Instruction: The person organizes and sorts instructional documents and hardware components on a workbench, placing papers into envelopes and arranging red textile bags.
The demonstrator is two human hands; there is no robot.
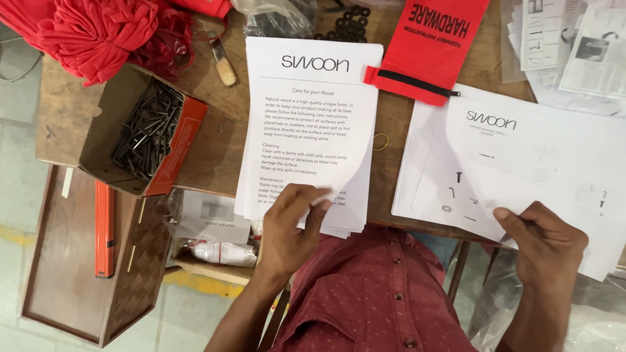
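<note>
While curling one thin white sheet upward, lines as follows:

Left hand (290, 228): fingers bent, thumb and fingertips pinching the lower right corner of the top sheet (345, 171), lifting it into a soft curve.
Left paper stack (306, 117): smooth white printed pages, rectangular, squared up loosely, lying on the table between the cardboard box and the right stack; lower edge overhanging the table edge above the shirt.
Right hand (544, 244): partly closed, thumb and forefinger nipping the near edge of the right stack.
Right paper stack (515, 150): white sheets with small line drawings of fittings, fanned slightly, tilted clockwise, resting at the table's right side.
Table (215, 137): worn brown wood, matte, scuffed.
Cardboard box (147, 133): open, brown outside with a red flap, filled with dark metal hex keys in a tangled heap.
Red pouch (433, 39): flat fabric, bright red, with a black zip strip, touching the top right corner of the left stack.
Red cloth heap (98, 29): crumpled, soft, bunched at the top left.
Black washers (349, 23): small rings, clustered beyond the left stack.
Rubber band (381, 141): thin yellow loop on the wood between the two stacks.
Shirt (378, 293): dark red, finely dotted, buttoned.
</note>
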